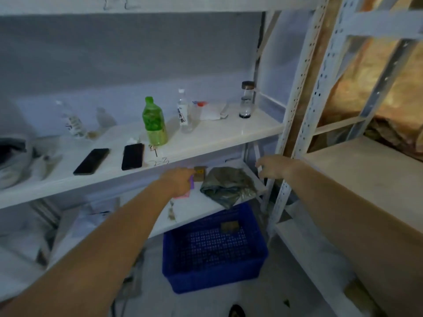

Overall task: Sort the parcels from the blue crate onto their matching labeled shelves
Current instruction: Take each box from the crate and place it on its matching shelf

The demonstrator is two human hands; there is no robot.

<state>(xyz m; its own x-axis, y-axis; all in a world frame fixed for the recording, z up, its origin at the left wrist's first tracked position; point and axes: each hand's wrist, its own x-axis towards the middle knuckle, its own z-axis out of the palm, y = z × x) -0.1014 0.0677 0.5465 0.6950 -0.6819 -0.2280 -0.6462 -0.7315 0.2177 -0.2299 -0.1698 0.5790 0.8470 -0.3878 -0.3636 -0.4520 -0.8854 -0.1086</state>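
Note:
My left hand [180, 180] reaches under the upper white shelf [206, 143] and grips a small parcel with purple and pink edges [191, 183] over the lower shelf [196, 209]. A small brown box [201, 173] stands just beyond that hand. Beside it lies a crumpled grey-green bag parcel [226, 186]. My right hand [271, 167] hovers near the shelf's right post, fingers loosely curled, holding nothing. The blue crate [212, 280] sits on the floor below, with one small brown parcel [230, 226] inside.
On the upper shelf stand a green bottle [154, 122], a clear water bottle [184, 110], a jar [246, 99] and two black phones [91, 161] [132, 156]. A perforated white upright [295, 124] and a second shelving unit [357, 170] stand at the right.

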